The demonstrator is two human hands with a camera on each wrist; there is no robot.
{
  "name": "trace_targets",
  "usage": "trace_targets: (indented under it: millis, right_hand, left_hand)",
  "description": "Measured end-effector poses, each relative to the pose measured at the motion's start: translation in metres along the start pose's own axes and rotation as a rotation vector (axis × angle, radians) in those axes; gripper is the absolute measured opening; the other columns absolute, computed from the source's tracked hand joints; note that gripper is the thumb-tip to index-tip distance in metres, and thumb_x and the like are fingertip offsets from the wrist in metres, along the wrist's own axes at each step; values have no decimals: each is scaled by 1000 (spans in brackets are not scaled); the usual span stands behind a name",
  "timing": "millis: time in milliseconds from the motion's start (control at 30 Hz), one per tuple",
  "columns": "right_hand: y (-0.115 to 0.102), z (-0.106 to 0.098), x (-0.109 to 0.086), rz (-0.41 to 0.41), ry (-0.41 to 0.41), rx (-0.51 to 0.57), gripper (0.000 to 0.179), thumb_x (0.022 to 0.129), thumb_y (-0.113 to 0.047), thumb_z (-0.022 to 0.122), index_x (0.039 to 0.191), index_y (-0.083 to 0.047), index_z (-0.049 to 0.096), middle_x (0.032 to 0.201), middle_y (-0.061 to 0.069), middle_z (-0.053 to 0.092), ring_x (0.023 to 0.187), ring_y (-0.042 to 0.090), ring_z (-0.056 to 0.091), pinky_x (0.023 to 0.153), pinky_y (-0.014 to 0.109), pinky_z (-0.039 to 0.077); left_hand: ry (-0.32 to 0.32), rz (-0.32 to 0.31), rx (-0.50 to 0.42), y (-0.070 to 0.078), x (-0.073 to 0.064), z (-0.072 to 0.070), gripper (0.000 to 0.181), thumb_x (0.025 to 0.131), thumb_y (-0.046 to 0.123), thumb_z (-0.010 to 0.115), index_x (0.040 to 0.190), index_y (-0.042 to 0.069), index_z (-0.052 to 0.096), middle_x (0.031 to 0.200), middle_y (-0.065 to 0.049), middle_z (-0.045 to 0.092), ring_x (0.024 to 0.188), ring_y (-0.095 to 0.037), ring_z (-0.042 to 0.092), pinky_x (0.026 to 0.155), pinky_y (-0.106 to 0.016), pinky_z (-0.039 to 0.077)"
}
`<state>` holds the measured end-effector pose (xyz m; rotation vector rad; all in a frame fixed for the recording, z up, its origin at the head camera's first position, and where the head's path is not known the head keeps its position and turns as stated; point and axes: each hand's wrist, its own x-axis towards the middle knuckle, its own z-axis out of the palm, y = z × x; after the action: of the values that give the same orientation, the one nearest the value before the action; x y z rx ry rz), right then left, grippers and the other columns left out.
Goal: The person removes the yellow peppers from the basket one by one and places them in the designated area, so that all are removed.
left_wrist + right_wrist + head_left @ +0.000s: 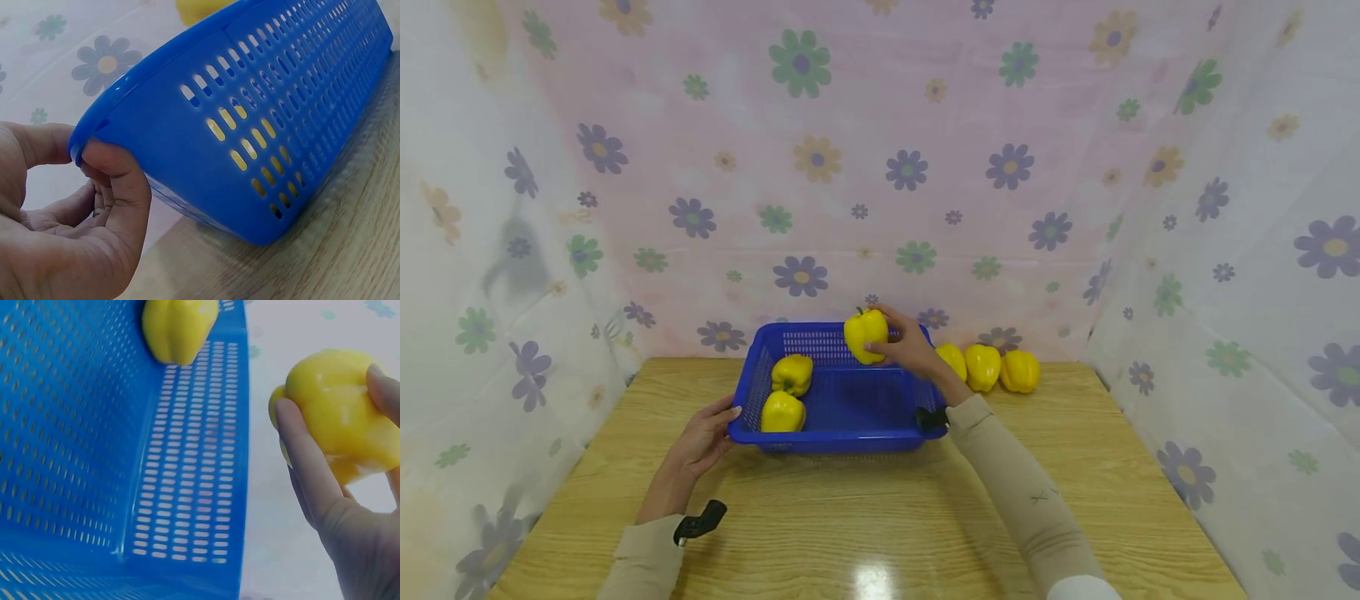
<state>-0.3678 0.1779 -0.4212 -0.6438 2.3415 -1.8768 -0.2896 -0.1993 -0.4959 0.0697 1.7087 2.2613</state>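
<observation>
A blue plastic basket (pixel 865 436) with slotted walls stands on the wooden table. Two yellow bell peppers lie at its left end, one bell pepper (pixel 792 374) behind the other bell pepper (pixel 783 412). My left hand (pixel 703 437) pinches the basket's left rim, thumb and finger on either side, as the left wrist view shows close up. Over the back part of the basket, my right hand (pixel 912 343) holds another yellow bell pepper (pixel 866 336) with its green stem up. In the right wrist view, fingers and thumb wrap this bell pepper (pixel 340 412) outside the basket wall.
Right of the basket, a row of yellow bell peppers (pixel 982 367) stands near the table's back edge; the nearest is partly hidden by my right arm. Flower-patterned sheets (pixel 910 208) enclose the wooden table (pixel 820 525) at the back and both sides.
</observation>
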Motion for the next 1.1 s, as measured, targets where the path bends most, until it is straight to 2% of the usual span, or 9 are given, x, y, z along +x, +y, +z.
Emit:
trace_targets:
  millis: [200,367,633,833,967,1100]
  right_hand:
    - [-6,-1,-11,-27,35,103,75,94,0,69,158,-12,34,154,21,42,124,48,58,81,57,59]
    - [-6,-2,-25,-37,42,189,71,96,0,65,159,-16,35,151,24,42,128,49,54,81,53,60]
    - [-3,-1,-46,-66,104,263,62,100,-1,59,156,-16,36,148,24,42,129,48,53,84,57,58]
    - [4,-1,-61,-118,160,298,63,101,-1,60,157,-16,36,153,20,40,133,49,50,82,51,60]
    - [9,-2,-72,-145,193,285,64,101,-5,61,158,-14,34,152,22,42,129,44,56,81,47,61]
    - [12,-2,-83,-157,218,285,64,101,-6,61,158,-15,34,153,20,42,123,30,62,81,45,62]
  left_hand:
    - [-7,5,-17,-1,1,0,66,108,11,46,159,-8,8,105,10,68,93,-4,67,80,-21,58]
    - [-14,7,-10,-2,1,0,66,108,11,46,159,-8,8,109,9,67,96,-4,66,82,-21,58]
    - [7,-4,-17,-2,0,2,66,107,11,48,159,-7,11,109,9,67,97,-5,65,82,-21,58]
    - [28,-20,-26,-2,0,2,63,108,12,46,160,-5,14,107,10,66,94,-4,65,82,-20,57]
    - [38,-26,-28,-1,0,2,63,108,12,46,160,-4,15,108,10,66,94,-4,65,81,-20,58]
    - [23,-27,-30,0,-1,2,65,108,13,46,161,-3,12,111,10,66,97,-5,64,83,-21,57]
